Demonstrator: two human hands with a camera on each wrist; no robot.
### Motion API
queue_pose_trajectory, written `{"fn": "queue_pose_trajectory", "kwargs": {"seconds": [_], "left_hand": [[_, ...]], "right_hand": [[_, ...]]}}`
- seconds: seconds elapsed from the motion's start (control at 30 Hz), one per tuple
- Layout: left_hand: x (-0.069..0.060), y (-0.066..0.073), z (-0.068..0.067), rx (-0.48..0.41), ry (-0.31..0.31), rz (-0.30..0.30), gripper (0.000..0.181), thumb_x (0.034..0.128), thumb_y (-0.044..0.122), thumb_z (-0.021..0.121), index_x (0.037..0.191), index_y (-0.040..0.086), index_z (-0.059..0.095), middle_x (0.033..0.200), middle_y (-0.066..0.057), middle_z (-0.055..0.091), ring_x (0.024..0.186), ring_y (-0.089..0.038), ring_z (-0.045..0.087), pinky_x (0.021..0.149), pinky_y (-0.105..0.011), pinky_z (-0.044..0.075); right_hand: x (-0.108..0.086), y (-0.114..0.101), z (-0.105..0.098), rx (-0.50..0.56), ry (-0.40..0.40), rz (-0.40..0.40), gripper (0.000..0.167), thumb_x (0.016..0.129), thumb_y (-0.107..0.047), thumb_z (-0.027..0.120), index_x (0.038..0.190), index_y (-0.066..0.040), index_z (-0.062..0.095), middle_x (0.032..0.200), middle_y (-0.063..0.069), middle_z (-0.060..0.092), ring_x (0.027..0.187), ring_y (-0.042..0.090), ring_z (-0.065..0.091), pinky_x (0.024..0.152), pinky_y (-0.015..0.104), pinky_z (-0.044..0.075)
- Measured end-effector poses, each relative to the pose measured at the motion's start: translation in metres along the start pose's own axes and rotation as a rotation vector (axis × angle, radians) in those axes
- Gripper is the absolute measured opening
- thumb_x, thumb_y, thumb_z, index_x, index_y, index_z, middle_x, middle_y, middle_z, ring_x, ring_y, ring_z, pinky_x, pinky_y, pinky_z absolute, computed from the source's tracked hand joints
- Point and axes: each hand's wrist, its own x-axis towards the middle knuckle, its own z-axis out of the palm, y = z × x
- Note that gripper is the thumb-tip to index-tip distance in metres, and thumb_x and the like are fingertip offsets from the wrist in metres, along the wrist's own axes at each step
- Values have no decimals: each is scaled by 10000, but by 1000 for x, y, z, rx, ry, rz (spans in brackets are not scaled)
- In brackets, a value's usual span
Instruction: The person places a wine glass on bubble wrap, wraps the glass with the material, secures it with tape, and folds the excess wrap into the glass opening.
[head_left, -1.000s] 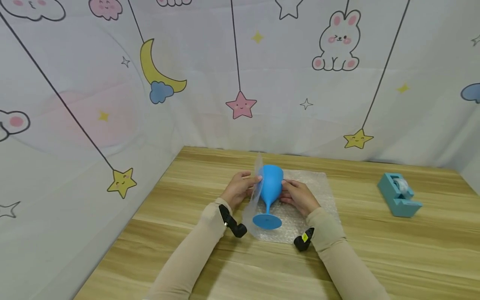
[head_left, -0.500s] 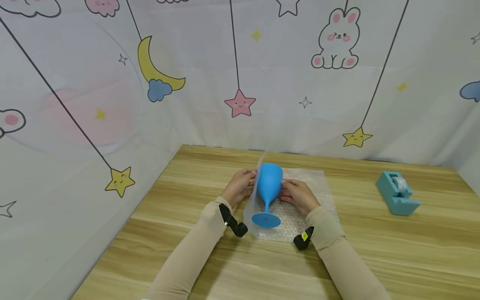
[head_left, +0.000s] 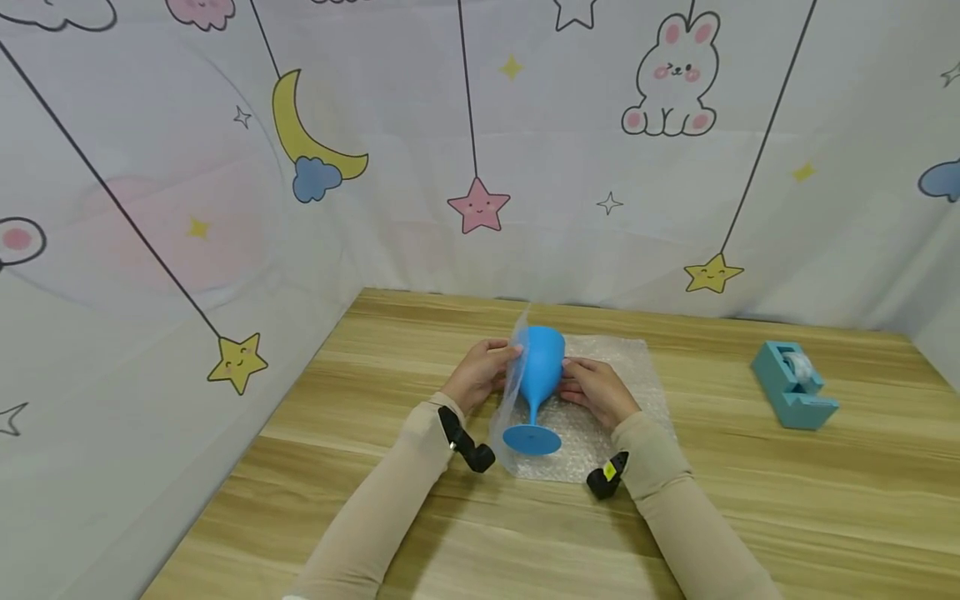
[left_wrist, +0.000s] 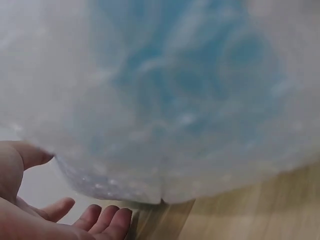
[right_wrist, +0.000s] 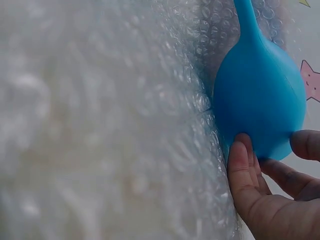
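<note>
A blue goblet [head_left: 542, 367] leans on its side, with its foot towards me and its mouth away, over a sheet of bubble wrap [head_left: 622, 392]. The left part of the sheet is folded up beside the bowl. My left hand [head_left: 480, 372] holds this raised flap, thumb at its edge; in the left wrist view the hand's other fingers [left_wrist: 120, 223] lie below the wrap, and the goblet shows blurred through it. My right hand [head_left: 597, 390] grips the bowl from the right. In the right wrist view its fingertips [right_wrist: 242, 150] and thumb touch the bowl near the rim.
A teal tape dispenser [head_left: 795, 387] with a roll of clear tape stands at the right on the wooden table [head_left: 750, 500]. A white cloth backdrop [head_left: 570, 258] with cartoon drawings hangs behind and to the left of the table.
My left thumb, hidden behind the flap half a second ago, shows again at its edge. The flap's position shifts slightly. The right hand stays on the goblet, and the head view tilts a little.
</note>
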Motion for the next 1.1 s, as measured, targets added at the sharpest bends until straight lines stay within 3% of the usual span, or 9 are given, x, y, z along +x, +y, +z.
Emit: {"fn": "queue_pose_trajectory", "kwargs": {"seconds": [0.3,0.53,0.73,1.1], "left_hand": [[4,-3,-2,16,-57,-20,595,955,292,608,1461,81,379,1325,-126,518,975,-180,527,789,-299,457],[5,-3,2,49,-80,-20,606,967,322,581,1476,85,353,1409,-152,463,1214,-297,512,1023,-451,433],[5,0,7,62,-71,-27,660,958,320,595,1487,55,303,1475,-188,388,1320,-350,444,1070,-499,388],[3,3,16,70,-35,-43,736,914,333,654,1479,49,280,1483,-197,362,1345,-341,415,1078,-492,381]], "right_hand": [[0,1,-1,15,-1,-6,487,1027,-196,427,1437,57,359,1234,209,569,869,93,637,897,326,533],[-2,1,-3,11,12,-11,525,1028,-249,434,1458,25,309,1211,197,566,867,98,638,901,339,532],[-2,2,-5,15,7,-19,551,1027,-289,446,1456,24,298,1161,157,576,859,97,638,899,345,534],[-5,3,-11,-5,-6,-10,545,1031,-308,436,1451,25,338,1181,158,587,897,109,638,914,350,527]]}}
